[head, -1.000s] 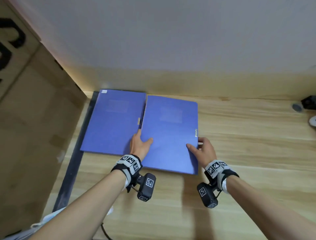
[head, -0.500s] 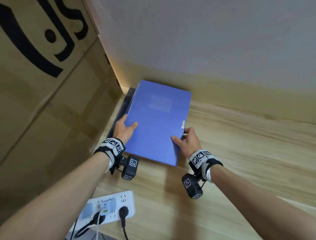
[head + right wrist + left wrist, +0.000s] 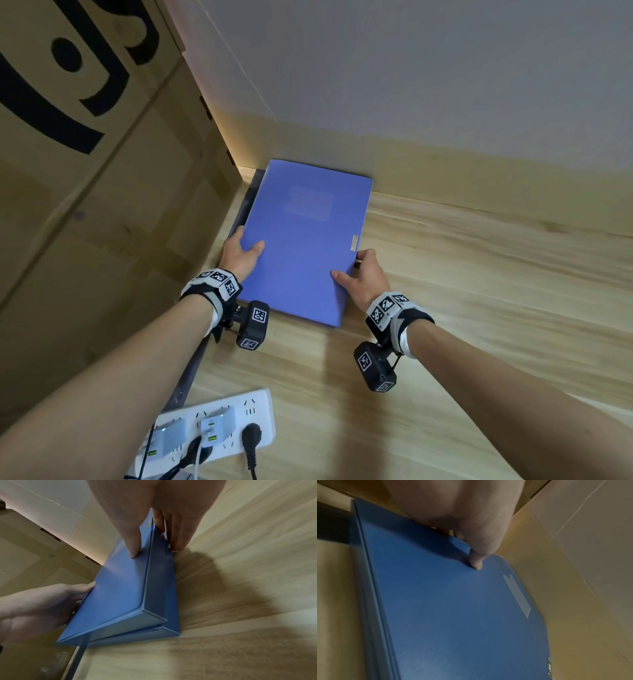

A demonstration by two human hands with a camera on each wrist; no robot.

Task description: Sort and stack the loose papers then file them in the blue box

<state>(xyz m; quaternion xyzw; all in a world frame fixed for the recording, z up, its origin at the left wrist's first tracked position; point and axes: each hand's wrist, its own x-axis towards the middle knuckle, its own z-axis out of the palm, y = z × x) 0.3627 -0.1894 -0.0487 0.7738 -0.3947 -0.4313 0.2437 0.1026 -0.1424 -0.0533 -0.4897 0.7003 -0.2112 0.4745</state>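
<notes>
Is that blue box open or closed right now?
Closed: the blue box has its lid folded down, leaving a thin seam at the near corner, between left hand and right hand.

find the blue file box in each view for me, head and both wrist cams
Head: the flat blue plastic file box lies centre, on the wooden table, held between both hands.
Left wrist: it fills the middle and lower frame.
Right wrist: centre, its corner toward the camera.
Shared landmark: the brown cardboard carton beside it.

Box (image 3: pixel 305 246) on table (image 3: pixel 479 308), between hands (image 3: pixel 239 257)
</notes>
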